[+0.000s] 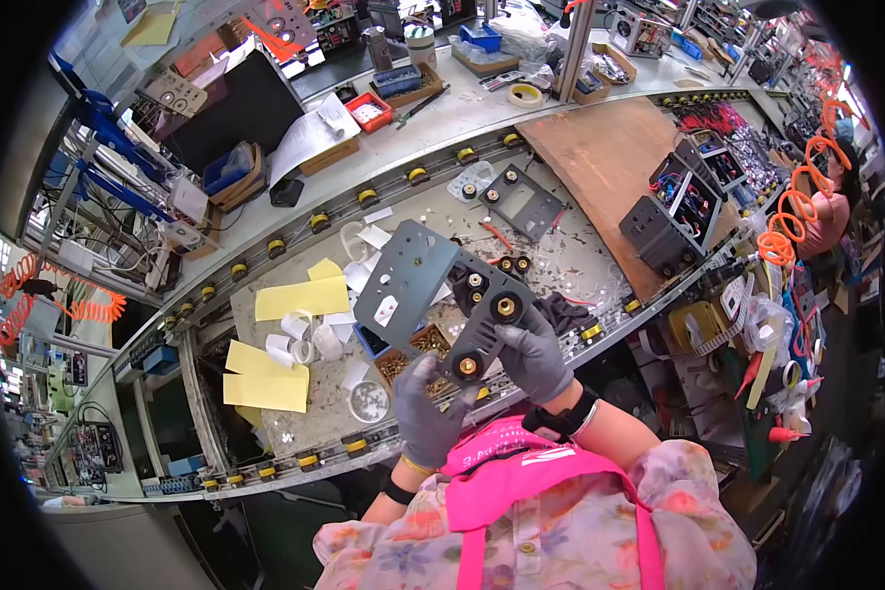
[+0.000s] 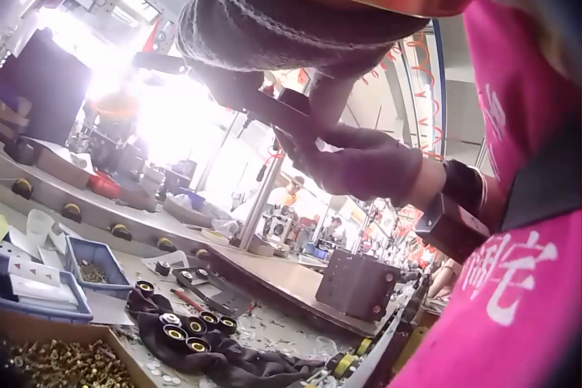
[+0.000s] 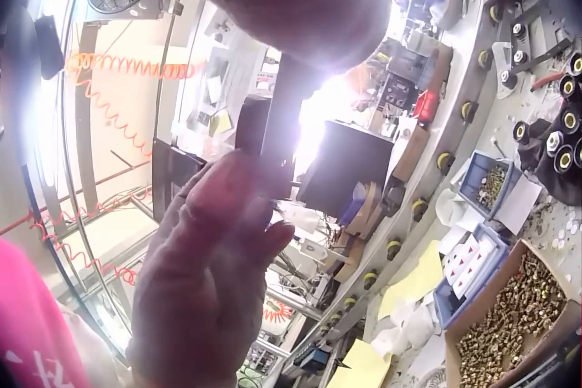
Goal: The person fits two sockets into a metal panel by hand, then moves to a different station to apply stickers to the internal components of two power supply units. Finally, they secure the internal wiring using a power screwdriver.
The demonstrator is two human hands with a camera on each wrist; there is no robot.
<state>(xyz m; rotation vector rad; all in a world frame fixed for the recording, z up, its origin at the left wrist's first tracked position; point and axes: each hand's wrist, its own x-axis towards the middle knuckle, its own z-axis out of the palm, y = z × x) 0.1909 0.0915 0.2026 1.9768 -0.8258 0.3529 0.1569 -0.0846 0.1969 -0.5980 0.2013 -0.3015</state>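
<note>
Both hands wear grey gloves and hold a bent dark grey metal panel [image 1: 405,280] up above the bench, close before the chest. One face has cutouts; the other bears black round knob-like fittings [image 1: 507,308] with brass centres. My right hand [image 1: 538,362] grips the panel's right side, its thumb beside a fitting. At the lower end, my left hand [image 1: 430,405] pinches the panel near another fitting [image 1: 467,367]. In the right wrist view the left hand [image 3: 205,270] has thumb and fingers at the panel's edge. Glare blurs the contact there.
A carton of brass fasteners [image 3: 514,324] and blue trays [image 3: 473,270] stand below the panel. Yellow sheets [image 1: 300,298] lie left. Further back are another dark panel [image 1: 523,204] and a brown board [image 1: 600,177]. An open-sided metal case [image 1: 674,211] stands right. Rollers [image 1: 320,222] edge the bench.
</note>
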